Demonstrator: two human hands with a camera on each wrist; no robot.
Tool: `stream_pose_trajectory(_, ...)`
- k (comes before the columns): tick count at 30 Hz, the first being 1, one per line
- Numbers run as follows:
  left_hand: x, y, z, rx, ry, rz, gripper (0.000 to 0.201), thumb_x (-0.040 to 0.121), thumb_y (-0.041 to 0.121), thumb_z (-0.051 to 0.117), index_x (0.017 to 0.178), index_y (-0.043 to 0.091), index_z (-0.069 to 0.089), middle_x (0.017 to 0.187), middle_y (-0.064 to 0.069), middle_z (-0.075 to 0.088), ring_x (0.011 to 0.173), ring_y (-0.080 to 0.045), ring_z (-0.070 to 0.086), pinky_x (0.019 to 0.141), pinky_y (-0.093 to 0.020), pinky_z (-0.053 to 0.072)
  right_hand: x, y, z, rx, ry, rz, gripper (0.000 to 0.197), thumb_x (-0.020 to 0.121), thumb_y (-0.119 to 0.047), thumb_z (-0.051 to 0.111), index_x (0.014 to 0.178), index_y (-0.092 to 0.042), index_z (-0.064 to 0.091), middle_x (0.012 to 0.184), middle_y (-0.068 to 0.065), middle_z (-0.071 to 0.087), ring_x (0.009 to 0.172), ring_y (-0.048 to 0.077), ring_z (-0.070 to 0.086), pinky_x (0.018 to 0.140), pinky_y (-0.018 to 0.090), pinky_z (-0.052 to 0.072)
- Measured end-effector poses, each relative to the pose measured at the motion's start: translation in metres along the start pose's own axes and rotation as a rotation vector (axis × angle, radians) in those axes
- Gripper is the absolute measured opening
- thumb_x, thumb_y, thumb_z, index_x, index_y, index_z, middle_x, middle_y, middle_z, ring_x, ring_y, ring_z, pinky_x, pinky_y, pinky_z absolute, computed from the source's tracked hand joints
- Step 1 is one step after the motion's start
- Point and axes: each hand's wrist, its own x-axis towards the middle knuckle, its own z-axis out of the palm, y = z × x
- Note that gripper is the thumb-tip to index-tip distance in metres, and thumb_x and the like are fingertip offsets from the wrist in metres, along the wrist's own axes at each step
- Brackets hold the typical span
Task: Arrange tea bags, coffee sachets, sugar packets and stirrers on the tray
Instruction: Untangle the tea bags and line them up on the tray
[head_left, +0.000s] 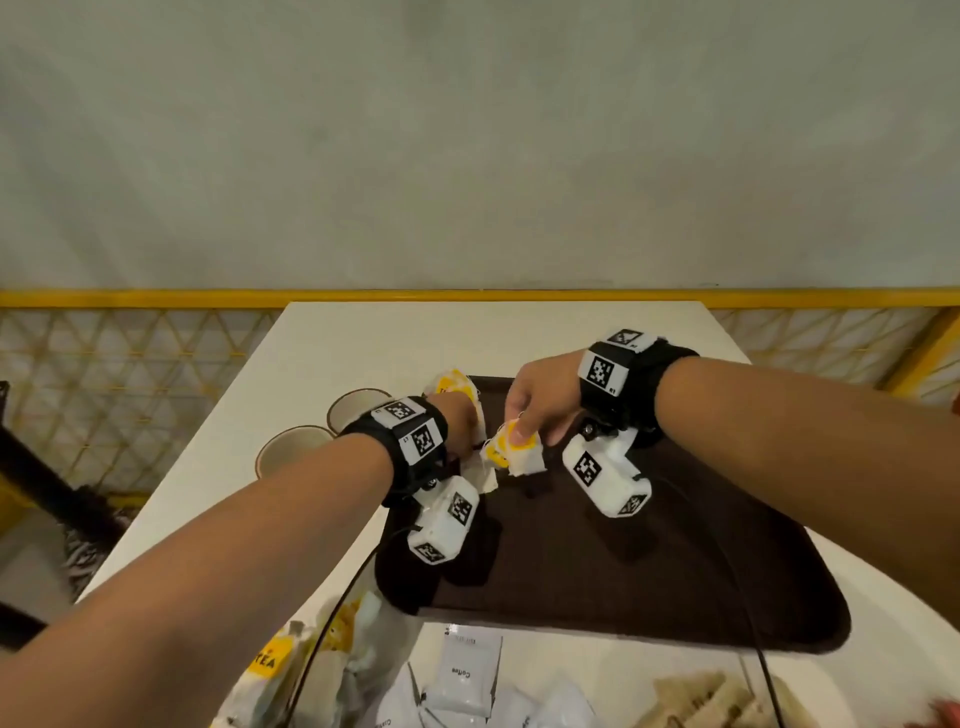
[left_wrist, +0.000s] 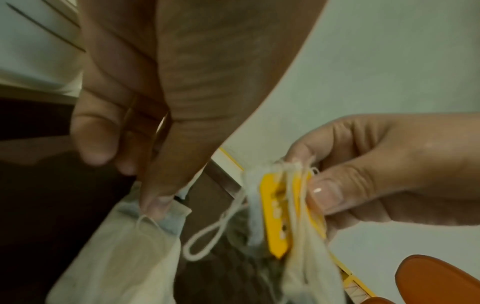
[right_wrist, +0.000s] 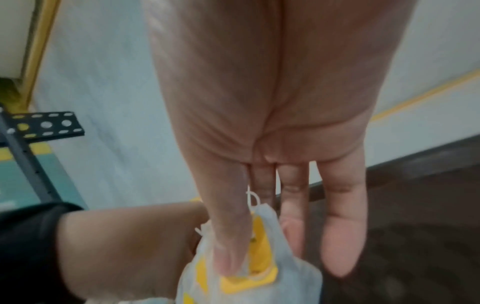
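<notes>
A dark brown tray (head_left: 649, 571) lies on the white table. Over its far-left part my right hand (head_left: 522, 431) pinches a small bunch of tea bags (head_left: 524, 456) with yellow tags, thumb on the tag (right_wrist: 259, 273). Just left of it, my left hand (head_left: 470, 436) pinches the top edge of a white tea bag (left_wrist: 124, 257) that hangs down to the tray. A loose string loop (left_wrist: 207, 236) dangles between the two bunches. Another yellow-tagged tea bag (head_left: 454, 384) lies at the tray's far-left corner.
Two paper cups (head_left: 358, 408) (head_left: 291, 449) stand left of the tray. Near me lie a pile of tea bags (head_left: 275, 670), white coffee sachets (head_left: 462, 675) and pale sticks (head_left: 701, 696). A yellow rail and mesh run behind the table.
</notes>
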Motion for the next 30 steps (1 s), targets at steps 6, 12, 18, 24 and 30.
stream_pose_trajectory(6, 0.005, -0.011, -0.002, -0.038, 0.050, 0.016, 0.014, 0.081, 0.011, 0.070, 0.094, 0.006, 0.071, 0.085, -0.009, 0.068, 0.058, -0.016, 0.058, 0.069, -0.028, 0.053, 0.011, 0.014, 0.033, 0.228, -0.053, -0.046, 0.002, 0.087, -0.008, 0.067, 0.085, -0.009, 0.066, 0.087, 0.011, 0.064, 0.078, 0.018, 0.062, 0.076, 0.031, 0.057)
stream_pose_trajectory(12, -0.013, -0.019, 0.015, -0.027, 0.070, 0.164, 0.027, 0.076, 0.015, 0.076, 0.102, 0.011, 0.074, 0.100, -0.008, 0.072, 0.079, -0.016, 0.062, 0.069, -0.025, 0.052, 0.012, 0.026, 0.056, 0.192, 0.047, -0.056, 0.006, 0.088, -0.009, 0.067, 0.085, -0.014, 0.065, 0.091, 0.008, 0.065, 0.074, 0.012, 0.063, 0.071, 0.026, 0.057)
stream_pose_trajectory(18, -0.020, -0.005, 0.032, 0.159, 0.159, 0.198, 0.037, 0.076, 0.031, 0.078, 0.106, 0.010, 0.070, 0.090, 0.000, 0.062, 0.080, -0.012, 0.052, 0.056, -0.018, 0.037, 0.002, 0.039, 0.070, 0.251, 0.164, -0.036, 0.007, 0.088, -0.010, 0.066, 0.084, -0.016, 0.065, 0.086, 0.004, 0.064, 0.074, 0.011, 0.062, 0.064, 0.021, 0.057)
stream_pose_trajectory(24, -0.021, 0.008, 0.036, 0.284, 0.209, 0.167, 0.028, 0.088, 0.018, 0.064, 0.112, 0.003, 0.064, 0.101, -0.011, 0.064, 0.094, -0.024, 0.060, 0.076, -0.026, 0.043, -0.004, 0.040, 0.075, 0.278, 0.248, -0.045, 0.005, 0.089, -0.011, 0.065, 0.086, -0.014, 0.064, 0.084, 0.003, 0.062, 0.077, 0.013, 0.062, 0.067, 0.023, 0.058)
stream_pose_trajectory(30, -0.021, 0.003, 0.033, 0.286, 0.167, 0.134, 0.026, 0.090, 0.015, 0.060, 0.114, 0.007, 0.066, 0.117, -0.007, 0.065, 0.110, -0.024, 0.060, 0.087, -0.028, 0.046, -0.007, 0.042, 0.072, 0.228, 0.261, -0.038, 0.003, 0.088, -0.013, 0.067, 0.087, -0.016, 0.067, 0.096, 0.004, 0.066, 0.081, 0.011, 0.061, 0.075, 0.025, 0.055)
